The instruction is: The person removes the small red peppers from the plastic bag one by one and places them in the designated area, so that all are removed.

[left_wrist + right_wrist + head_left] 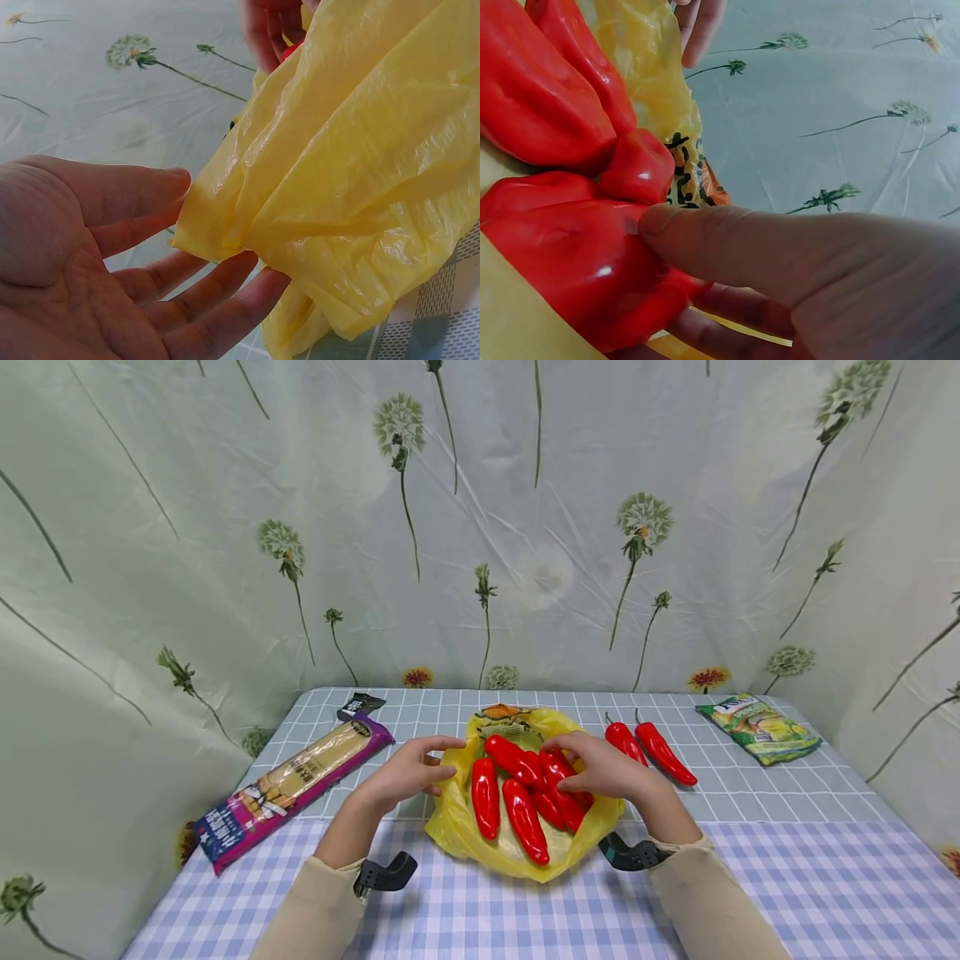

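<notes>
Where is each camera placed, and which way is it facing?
Head: on the head, facing forward and down at the yellow bag; left hand, right hand, sleeves show.
Left wrist: on that wrist, facing the bag; left hand near, right hand beyond.
Right wrist: on that wrist, facing red peppers; right hand near, left hand beyond.
Wrist views share bag and flowered backdrop.

purple packet [295,791], green packet [760,729]

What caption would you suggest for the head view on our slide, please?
Left hand at the yellow bag, right hand on red peppers inside, two more peppers lying outside.
</notes>
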{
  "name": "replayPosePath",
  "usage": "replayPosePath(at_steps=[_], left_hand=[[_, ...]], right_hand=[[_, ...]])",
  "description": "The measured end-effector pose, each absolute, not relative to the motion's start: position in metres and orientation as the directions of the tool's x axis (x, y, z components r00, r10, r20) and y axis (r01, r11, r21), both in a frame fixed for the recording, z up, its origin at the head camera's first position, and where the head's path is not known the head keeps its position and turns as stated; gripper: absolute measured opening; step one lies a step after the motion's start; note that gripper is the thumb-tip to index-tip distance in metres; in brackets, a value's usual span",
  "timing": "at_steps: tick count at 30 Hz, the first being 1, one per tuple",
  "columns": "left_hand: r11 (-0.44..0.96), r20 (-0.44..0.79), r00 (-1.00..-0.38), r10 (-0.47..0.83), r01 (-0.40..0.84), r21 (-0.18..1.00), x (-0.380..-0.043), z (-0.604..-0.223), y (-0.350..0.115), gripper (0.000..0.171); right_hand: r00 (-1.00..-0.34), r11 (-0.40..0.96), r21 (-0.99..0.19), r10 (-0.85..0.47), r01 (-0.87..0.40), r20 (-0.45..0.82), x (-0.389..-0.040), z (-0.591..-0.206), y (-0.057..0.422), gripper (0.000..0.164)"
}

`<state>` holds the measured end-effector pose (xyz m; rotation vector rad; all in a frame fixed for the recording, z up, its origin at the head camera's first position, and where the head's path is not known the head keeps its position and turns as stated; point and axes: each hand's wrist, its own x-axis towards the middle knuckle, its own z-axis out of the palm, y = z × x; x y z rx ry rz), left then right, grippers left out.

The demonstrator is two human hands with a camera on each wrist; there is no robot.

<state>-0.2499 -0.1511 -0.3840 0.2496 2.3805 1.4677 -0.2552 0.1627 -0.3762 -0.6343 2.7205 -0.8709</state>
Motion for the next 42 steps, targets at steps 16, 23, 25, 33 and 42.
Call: replayPosePath(at_steps=[16, 23, 25, 33, 42], left_hand=[[0.454, -0.186, -0.929, 0.319, -0.023, 0.891, -0.25, -0.386, -0.152, 0.039], [0.454, -0.183, -0.929, 0.32, -0.018, 0.891, -0.251, -0.385, -0.152, 0.039], [0.455, -0.182, -0.929, 0.321, -0.017, 0.891, -0.251, -0.385, -0.151, 0.039], [0.465, -0.184, -0.929, 0.321, -0.014, 0.885, -0.251, -0.387, -0.151, 0.039], [0.457, -0.181, -0.929, 0.322, -0.016, 0.889, -0.251, -0.387, -0.151, 0.039]], right_hand=[[-0.876, 0.728, -0.564, -0.482, -0.39, -0.017, -0.25, -0.372, 0.155, 0.043], [-0.875, 0.712, -0.552, -0.479, -0.433, 0.068, -0.248, -0.367, 0.157, 0.047], [-0.879, 0.71, -0.553, -0.469, -0.436, 0.092, -0.246, -0.363, 0.159, 0.048], [-0.872, 0.656, -0.591, -0.448, -0.469, 0.196, -0.244, -0.35, 0.167, 0.053], [-0.865, 0.613, -0.619, -0.426, -0.491, 0.264, -0.245, -0.341, 0.181, 0.051]])
